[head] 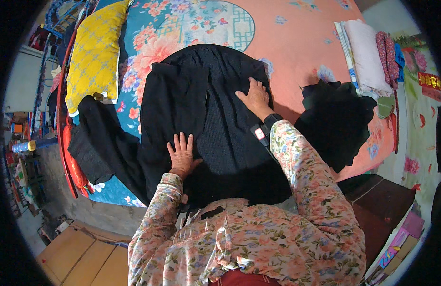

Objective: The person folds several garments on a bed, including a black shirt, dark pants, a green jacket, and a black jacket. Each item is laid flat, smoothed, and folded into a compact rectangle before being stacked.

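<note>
A black garment (pixel 227 143) lies spread on the bed in front of me, its front open and the textured inside of its back showing. My left hand (pixel 181 155) rests flat on its left front panel (pixel 174 100), fingers apart. My right hand (pixel 255 96) lies on the inner side near the right edge, thumb spread from the fingers. One long black sleeve (pixel 106 125) reaches out to the left across the bed. Beside my right wrist a small white tag with a red border (pixel 259 134) sits on the cloth. Neither hand grips the fabric.
The bed carries a floral sheet (pixel 288 46). A yellow pillow (pixel 95 53) lies at the left, by a red bed rail (pixel 63 143). To the right are a heap of black cloth (pixel 334 121) and folded linens (pixel 367 57). A dark brown box-like piece (pixel 381 211) stands at lower right.
</note>
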`<state>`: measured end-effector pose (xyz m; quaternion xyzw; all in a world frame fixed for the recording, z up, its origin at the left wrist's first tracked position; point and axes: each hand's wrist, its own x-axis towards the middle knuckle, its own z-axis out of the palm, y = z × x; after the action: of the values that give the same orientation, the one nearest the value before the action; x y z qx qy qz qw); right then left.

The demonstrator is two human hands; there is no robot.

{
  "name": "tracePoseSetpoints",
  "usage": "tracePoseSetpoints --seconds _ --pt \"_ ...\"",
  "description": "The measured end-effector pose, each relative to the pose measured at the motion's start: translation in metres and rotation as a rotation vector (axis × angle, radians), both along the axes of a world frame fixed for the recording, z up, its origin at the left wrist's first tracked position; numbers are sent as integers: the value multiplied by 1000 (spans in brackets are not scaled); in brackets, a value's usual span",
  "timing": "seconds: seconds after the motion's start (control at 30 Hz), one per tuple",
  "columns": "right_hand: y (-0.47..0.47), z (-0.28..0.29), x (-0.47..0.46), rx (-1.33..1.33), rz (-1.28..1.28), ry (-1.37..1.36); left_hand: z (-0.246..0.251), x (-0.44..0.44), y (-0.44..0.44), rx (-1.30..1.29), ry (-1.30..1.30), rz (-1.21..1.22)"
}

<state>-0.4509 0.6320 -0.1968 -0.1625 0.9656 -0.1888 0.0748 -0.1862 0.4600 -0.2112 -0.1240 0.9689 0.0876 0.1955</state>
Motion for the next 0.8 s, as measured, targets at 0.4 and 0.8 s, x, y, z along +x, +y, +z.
tracePoseSetpoints --seconds 0.4,0.8 --pt "15 -41 -45 -85 38 -177 19 -128 -16 431 599 200" --pt "16 -64 -52 -151 9 -98 -47 -225 -51 244 639 450"
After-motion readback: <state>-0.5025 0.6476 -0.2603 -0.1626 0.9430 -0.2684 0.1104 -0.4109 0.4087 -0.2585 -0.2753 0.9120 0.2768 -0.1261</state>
